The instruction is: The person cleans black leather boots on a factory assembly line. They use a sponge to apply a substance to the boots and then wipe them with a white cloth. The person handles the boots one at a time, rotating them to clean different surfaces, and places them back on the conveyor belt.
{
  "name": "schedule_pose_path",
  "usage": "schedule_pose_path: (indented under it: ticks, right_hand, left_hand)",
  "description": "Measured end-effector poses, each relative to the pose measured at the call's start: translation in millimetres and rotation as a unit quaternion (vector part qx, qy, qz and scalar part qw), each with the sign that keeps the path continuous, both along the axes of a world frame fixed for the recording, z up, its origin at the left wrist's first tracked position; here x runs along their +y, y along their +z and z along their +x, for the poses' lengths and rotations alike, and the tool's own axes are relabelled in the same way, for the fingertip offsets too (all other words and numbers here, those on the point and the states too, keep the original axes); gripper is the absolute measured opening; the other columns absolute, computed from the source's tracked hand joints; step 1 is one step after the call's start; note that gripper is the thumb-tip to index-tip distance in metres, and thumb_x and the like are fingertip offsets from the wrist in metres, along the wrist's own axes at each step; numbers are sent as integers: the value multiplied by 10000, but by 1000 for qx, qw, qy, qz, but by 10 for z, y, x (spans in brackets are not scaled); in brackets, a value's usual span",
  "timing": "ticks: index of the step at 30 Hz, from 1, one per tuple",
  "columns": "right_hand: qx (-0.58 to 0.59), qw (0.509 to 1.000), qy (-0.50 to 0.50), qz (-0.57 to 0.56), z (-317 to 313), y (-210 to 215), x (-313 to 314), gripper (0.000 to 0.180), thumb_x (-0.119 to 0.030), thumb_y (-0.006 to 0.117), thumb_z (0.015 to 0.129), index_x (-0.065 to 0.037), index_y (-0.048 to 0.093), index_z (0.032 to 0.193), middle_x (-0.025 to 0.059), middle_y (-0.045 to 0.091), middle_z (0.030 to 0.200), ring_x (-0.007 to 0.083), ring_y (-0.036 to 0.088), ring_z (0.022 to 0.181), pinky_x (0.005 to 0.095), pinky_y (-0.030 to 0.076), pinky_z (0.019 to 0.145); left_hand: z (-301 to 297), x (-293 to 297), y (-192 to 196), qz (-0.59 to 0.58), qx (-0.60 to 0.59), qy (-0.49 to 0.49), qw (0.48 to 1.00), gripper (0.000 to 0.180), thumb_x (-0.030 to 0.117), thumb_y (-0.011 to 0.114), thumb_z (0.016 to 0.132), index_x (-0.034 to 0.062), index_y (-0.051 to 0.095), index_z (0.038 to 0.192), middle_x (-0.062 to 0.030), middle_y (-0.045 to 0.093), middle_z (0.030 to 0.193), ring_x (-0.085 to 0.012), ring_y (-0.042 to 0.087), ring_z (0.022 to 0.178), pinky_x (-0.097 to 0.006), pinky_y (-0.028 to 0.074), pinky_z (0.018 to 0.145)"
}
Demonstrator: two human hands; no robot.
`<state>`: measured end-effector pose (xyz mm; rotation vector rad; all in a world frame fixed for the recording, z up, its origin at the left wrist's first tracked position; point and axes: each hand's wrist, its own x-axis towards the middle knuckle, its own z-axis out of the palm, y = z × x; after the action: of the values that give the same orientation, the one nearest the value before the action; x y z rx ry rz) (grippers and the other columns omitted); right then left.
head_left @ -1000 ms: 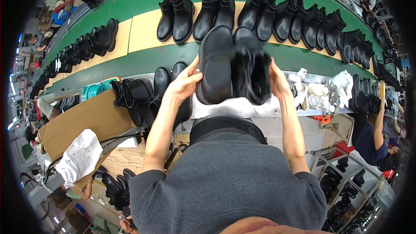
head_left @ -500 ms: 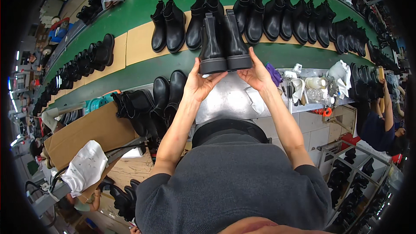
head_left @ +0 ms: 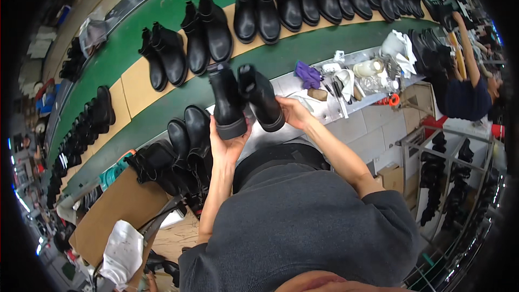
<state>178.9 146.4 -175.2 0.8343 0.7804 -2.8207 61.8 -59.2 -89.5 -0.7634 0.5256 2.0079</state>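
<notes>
Two black ankle boots are held up in front of me, heels toward me and tilted away from each other at the soles. My left hand (head_left: 229,143) is closed round the heel of the left boot (head_left: 227,101), with fingers under its sole. At the outer side of the right boot (head_left: 263,100), my right hand (head_left: 294,113) grips near the heel; its fingertips are hidden behind the boot. Beyond them, pairs of matching boots (head_left: 213,30) stand in a row on tan cardboard (head_left: 231,16) over the green bench (head_left: 162,5).
More boots (head_left: 189,130) stand by my left arm, next to a brown carton (head_left: 121,211) with a white cloth (head_left: 123,251). Right of the boots, a metal ledge holds a purple cloth (head_left: 308,74), bottles (head_left: 368,68) and tools. A co-worker (head_left: 467,94) reaches over the bench at far right.
The held boots have moved left in view and swung from upright and side by side to tilted, with a gap between them. The whole view has turned, shifting the bench row.
</notes>
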Motion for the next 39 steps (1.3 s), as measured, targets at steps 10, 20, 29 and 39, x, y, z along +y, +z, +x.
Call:
schedule_pose_path:
  ticks: [10, 20, 29, 39]
  right_hand:
    - [-290, 424, -103, 852, 848, 16, 1063, 422, -122, 671, 785, -17, 514, 1163, 182, 587, 942, 369, 599, 917, 468, 489, 764]
    - [-318, 535, -213, 753, 1204, -580, 1958, 155, -62, 577, 807, -78, 686, 917, 157, 608, 1003, 334, 581, 989, 443, 486, 847]
    - [-160, 733, -512, 419, 1309, -217, 2277, 176, -173, 602, 911, -75, 531, 1039, 20, 555, 659, 101, 495, 470, 251, 380, 391]
    - [-150, 643, -365, 657, 1224, -534, 1390, 378, -16, 551, 860, -45, 519, 1236, 184, 609, 1119, 209, 642, 948, 323, 511, 805]
  left_hand:
    - [-118, -6, 286, -2, -69, 20, 997, 611, 446, 526, 934, -68, 408, 1242, -262, 440, 1180, -391, 500, 1103, -515, 479, 973]
    - [-256, 288, 604, -107, -6, -4, 994, 548, 357, 519, 960, -70, 353, 1261, -241, 404, 1212, -445, 446, 1155, -595, 464, 978]
    - [-256, 161, 445, -80, 81, -32, 993, 516, 353, 569, 940, 6, 376, 1270, -240, 397, 1298, -414, 378, 1247, -615, 418, 1016]
    - [-238, 237, 415, -109, 72, 48, 990, 474, 378, 510, 972, 13, 368, 1241, -233, 385, 1232, -363, 445, 1172, -630, 449, 970]
